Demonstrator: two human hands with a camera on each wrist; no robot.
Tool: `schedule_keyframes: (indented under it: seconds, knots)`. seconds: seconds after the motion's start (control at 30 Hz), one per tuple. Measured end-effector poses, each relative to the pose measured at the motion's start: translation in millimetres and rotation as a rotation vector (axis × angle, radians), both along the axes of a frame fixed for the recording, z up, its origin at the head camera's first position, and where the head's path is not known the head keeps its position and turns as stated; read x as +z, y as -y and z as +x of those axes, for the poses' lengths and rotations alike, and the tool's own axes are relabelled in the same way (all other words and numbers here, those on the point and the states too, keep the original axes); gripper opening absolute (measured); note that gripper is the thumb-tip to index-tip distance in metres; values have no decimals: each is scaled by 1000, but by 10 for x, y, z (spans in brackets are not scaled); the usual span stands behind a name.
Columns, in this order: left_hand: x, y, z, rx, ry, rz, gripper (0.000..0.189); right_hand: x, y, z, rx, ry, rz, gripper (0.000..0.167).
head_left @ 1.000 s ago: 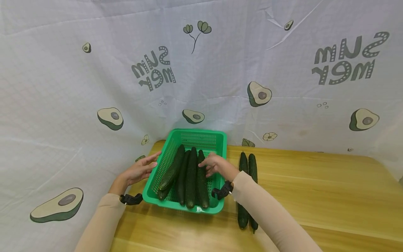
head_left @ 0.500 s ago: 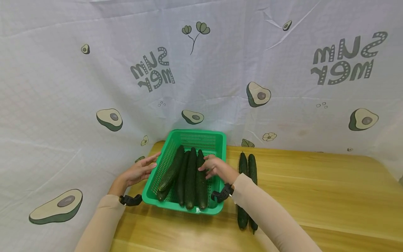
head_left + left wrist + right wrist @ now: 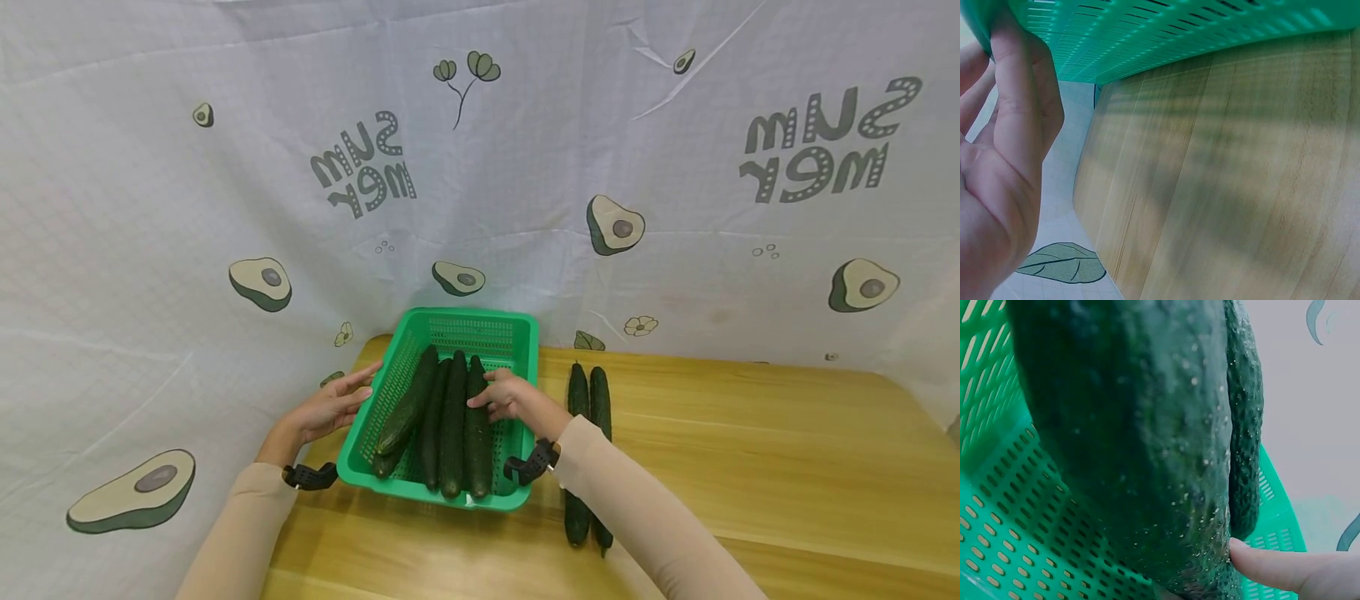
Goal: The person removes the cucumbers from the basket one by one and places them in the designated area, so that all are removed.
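In the head view, my right hand [image 3: 517,396] grips the rightmost cucumber [image 3: 478,446] in a green plastic basket [image 3: 534,346]. Its thumb presses that cucumber [image 3: 1129,437] in the right wrist view, with a fingertip just visible under the far side. Several other dark green cucumbers [image 3: 452,433] lie lengthwise to the left of it, one resting on another at the left wall. My left hand [image 3: 330,410] touches the basket's left rim from outside with extended fingers. In the left wrist view the thumb of this hand [image 3: 997,169] reaches up to the rim.
Two more cucumbers [image 3: 577,392] lie side by side on the wooden table [image 3: 720,450], right of the basket and partly under my right forearm. A white cloth [image 3: 525,167] printed with avocados hangs directly behind the table and basket.
My right thumb has shifted slightly left onto the rightmost cucumber, which has moved a little left, towards its neighbour. The left hand stays at the rim.
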State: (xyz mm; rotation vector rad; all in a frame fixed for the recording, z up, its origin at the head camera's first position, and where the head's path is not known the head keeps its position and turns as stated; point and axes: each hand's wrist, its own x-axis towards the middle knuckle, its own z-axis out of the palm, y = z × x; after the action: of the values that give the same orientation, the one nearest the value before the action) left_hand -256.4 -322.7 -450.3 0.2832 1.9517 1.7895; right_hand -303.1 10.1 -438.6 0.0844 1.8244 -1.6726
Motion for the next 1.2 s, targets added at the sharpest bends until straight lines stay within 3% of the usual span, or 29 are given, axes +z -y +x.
schedule_keyframes:
  seconds: [0.63, 0.93, 1.2]
  knots:
    - [-40, 16, -5, -11, -3, -7, 63, 41, -33, 19, -6, 1, -87, 80]
    - [-41, 27, -16, 3, -8, 3, 62, 240, -21, -10, 26, -19, -156, 79]
    - [-47, 38, -42, -6, -15, -6, 62, 334, -61, -20, 1, -24, -202, 77]
